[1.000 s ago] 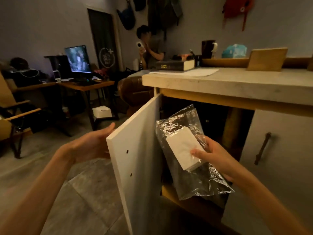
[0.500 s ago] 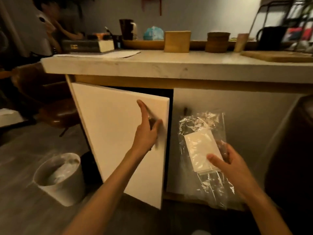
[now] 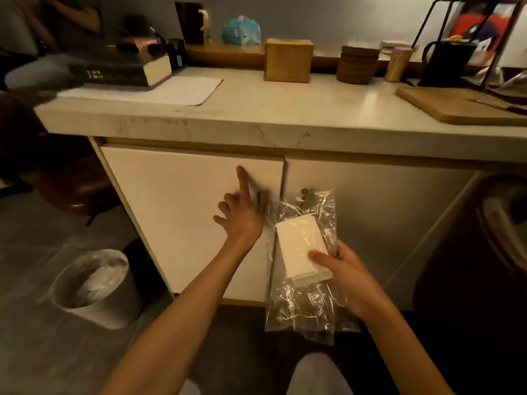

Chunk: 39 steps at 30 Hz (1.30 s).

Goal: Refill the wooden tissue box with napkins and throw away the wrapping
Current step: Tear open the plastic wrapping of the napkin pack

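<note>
My right hand grips a stack of white napkins inside a clear plastic wrapping, held low in front of the cabinet. My left hand is open, fingers spread, flat against the white cabinet door, which sits flush and closed. The wooden tissue box stands upright at the back of the counter, apart from both hands.
A lined bin stands on the floor to the left of the cabinet. On the counter are a thick book, a paper sheet, stacked wooden coasters, a cup, a black kettle and a cutting board. A person stands at far left.
The cabinet door has swung from wide open to closed under my left hand. The view turned to face the counter. My right hand kept hold of the wrapped napkins.
</note>
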Motion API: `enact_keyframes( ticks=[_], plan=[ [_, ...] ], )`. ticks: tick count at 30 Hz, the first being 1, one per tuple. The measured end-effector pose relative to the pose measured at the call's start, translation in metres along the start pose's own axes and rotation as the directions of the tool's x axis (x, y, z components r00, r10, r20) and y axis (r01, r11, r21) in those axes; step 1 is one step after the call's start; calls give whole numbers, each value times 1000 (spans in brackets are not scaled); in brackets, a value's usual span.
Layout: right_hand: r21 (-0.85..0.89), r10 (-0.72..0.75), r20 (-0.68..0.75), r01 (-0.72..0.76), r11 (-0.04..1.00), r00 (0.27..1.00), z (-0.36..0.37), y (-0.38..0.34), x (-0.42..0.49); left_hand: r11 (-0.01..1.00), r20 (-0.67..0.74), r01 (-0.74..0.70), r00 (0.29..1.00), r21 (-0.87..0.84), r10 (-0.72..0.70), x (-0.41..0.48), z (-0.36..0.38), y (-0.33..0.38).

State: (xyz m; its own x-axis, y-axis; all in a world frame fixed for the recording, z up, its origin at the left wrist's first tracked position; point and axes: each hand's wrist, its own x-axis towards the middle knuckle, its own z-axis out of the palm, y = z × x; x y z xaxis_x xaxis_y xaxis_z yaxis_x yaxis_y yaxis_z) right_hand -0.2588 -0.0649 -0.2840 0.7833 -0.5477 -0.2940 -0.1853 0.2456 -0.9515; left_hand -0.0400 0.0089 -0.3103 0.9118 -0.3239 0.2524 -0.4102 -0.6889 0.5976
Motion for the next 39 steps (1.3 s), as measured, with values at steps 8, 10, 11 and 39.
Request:
enact_keyframes(
  ticks=[8,10,11,39],
  plan=[
    [-83,362,46,-357,930,931,63,-140,-53,980,427,172,882,104,-200,11,-123,-2],
    [-58,425,67,-422,905,903,75,-180,-66,888,526,444,787,-118,-323,9,-167,14],
    [-27,447,82,-447,894,891,81,-201,-73,812,539,539,763,-224,-358,6,-193,25],
    [-412,-355,110,368,833,928,145,-506,127,368,549,497,835,-786,46,257,-332,261]
  ],
)
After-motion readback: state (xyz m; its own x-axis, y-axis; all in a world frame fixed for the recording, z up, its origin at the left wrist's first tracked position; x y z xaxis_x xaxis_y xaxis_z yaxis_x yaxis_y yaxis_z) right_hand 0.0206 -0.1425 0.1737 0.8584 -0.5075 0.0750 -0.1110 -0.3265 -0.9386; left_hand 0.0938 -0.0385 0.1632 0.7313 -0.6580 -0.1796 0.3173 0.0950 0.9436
